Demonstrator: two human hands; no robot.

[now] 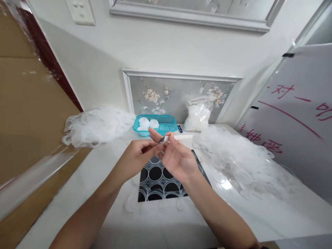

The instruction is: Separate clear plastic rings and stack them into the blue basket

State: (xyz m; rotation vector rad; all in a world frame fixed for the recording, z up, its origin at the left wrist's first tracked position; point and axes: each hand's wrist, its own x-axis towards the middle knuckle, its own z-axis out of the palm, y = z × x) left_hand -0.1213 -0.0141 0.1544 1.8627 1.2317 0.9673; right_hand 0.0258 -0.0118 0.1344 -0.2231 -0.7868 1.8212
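Note:
My right hand (180,160) is turned partly palm up and pinches a narrow white strip (183,137) between thumb and fingers. The strip points to the right. My left hand (136,155) meets it at the strip's left end, thumb and fingers pressed together; what they grip is too small to make out. A small dark piece (161,139) shows between the two hands. Below them lies a black sheet with rows of clear circular outlines (155,174), partly covered by my hands.
A turquoise basket (169,119) with white round pieces (144,122) stands by the wall. Beside it are a small dark tool (180,128) and a clear bag of white material (198,116). Translucent rings lie heaped at left (98,126) and right (236,159). Cardboard (31,103) borders the left.

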